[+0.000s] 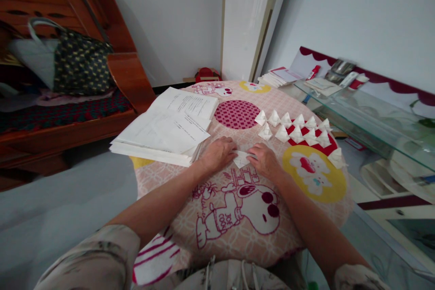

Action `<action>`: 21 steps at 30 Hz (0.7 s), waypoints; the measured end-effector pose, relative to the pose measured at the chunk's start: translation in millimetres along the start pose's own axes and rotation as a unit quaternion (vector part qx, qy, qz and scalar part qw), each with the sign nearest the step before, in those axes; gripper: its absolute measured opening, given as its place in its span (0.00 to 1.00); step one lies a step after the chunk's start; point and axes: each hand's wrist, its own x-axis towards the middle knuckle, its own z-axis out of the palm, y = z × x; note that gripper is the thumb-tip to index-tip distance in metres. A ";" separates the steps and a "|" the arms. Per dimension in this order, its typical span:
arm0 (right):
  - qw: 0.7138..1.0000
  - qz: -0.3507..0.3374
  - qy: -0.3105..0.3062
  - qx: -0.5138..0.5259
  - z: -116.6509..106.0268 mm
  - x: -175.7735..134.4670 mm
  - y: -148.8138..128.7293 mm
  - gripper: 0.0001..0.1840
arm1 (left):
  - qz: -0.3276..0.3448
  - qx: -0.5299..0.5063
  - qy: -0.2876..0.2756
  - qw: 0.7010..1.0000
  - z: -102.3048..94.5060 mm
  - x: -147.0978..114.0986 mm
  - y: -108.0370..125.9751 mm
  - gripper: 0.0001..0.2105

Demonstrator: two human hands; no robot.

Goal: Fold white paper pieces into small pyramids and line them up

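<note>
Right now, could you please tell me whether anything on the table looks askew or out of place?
One folded paper piece sits out of line with the two rows of similar pieces, nearer the tablecloth's right edge. I see no spill.

A home's living room is suggested by a red-brown wooden settee on which a patterned bag is set, a tall floor-standing air conditioner, glass shelving and a cartoon-print tablecloth.
</note>
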 end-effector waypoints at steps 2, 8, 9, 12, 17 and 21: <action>1.000 0.004 0.005 0.000 0.2 0.4 -0.8 0.03 | -0.012 -0.026 0.008 1.000 1.5 1.9 -1.1 0.06; 0.995 0.036 0.032 0.082 -7.0 2.9 0.6 0.03 | -0.057 -0.145 0.023 0.987 2.5 3.5 -5.0 0.04; 0.992 0.051 0.032 0.115 -8.7 2.8 0.9 0.04 | -0.066 -0.174 0.020 0.982 1.2 3.2 -5.1 0.04; 0.966 0.105 0.027 0.234 -12.3 1.7 1.8 0.03 | -0.090 -0.256 0.008 0.963 -4.8 2.1 -4.5 0.02; 0.932 0.128 0.038 0.336 -16.4 1.0 0.3 0.06 | -0.095 -0.358 0.015 0.929 -11.0 0.4 -5.2 0.01; 0.934 0.102 0.080 0.334 -21.7 2.0 -4.5 0.07 | -0.083 -0.422 0.030 0.902 -8.3 -1.0 -9.7 0.05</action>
